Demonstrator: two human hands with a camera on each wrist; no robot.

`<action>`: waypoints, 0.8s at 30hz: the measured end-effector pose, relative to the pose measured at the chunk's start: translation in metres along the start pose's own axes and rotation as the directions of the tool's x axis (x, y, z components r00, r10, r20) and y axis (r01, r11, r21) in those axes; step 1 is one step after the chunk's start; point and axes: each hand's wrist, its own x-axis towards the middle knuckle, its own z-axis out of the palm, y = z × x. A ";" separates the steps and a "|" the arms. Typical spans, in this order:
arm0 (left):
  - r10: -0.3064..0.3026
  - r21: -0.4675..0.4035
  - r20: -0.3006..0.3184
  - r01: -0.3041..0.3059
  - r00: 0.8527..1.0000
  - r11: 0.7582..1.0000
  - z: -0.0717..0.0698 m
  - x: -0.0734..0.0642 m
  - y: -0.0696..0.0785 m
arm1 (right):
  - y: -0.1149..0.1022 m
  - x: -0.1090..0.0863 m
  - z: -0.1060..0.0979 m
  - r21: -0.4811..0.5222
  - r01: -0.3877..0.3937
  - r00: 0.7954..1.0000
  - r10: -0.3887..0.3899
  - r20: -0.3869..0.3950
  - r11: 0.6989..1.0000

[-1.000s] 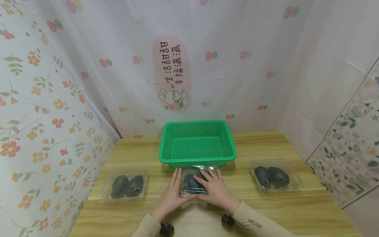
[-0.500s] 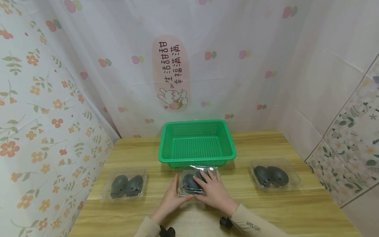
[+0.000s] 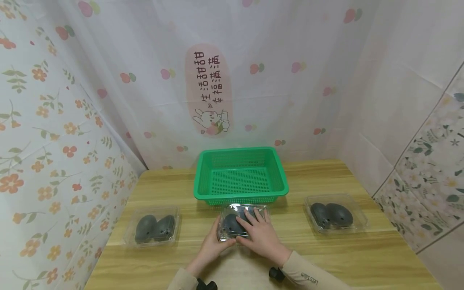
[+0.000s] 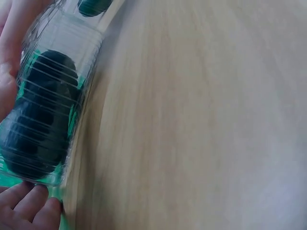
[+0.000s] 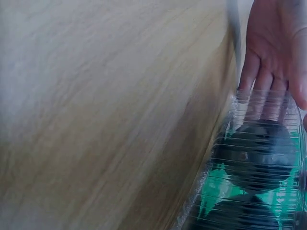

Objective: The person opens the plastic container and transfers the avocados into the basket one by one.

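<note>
A clear plastic clamshell box (image 3: 232, 225) with dark, rounded oval things inside lies on the table in front of the green basket. My left hand (image 3: 212, 243) holds its left front corner, with fingers along the left end and thumb at the front edge. Across the right part of the lid, my right hand (image 3: 262, 237) rests with spread, straight fingers, its thumb at the front edge. The right wrist view shows the left hand (image 5: 271, 52) against the far end of the box (image 5: 254, 158). Under the right palm, part of the box is hidden.
The green perforated basket (image 3: 241, 196) stands behind the box with nothing inside. A similar box (image 3: 152, 229) lies to the left and another (image 3: 337, 213) to the right, both with dark ovals. Floral curtains (image 3: 163, 100) enclose the wooden table (image 3: 308, 257).
My left fingers have drawn back from the far left corner down along the box's left end. The box has shifted slightly left. My right hand stays nearly still on the lid.
</note>
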 end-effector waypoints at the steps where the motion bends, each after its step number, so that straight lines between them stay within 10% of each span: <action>1: 0.004 -0.007 0.000 -0.004 1.000 1.000 0.001 -0.001 0.000 | 0.000 0.000 0.000 0.001 -0.003 1.000 0.003 0.005 1.000; 24: -0.056 -0.037 -0.019 0.056 0.998 0.998 0.004 -0.005 0.009 | -0.004 0.001 0.002 -0.100 0.043 0.999 -0.046 -0.027 0.994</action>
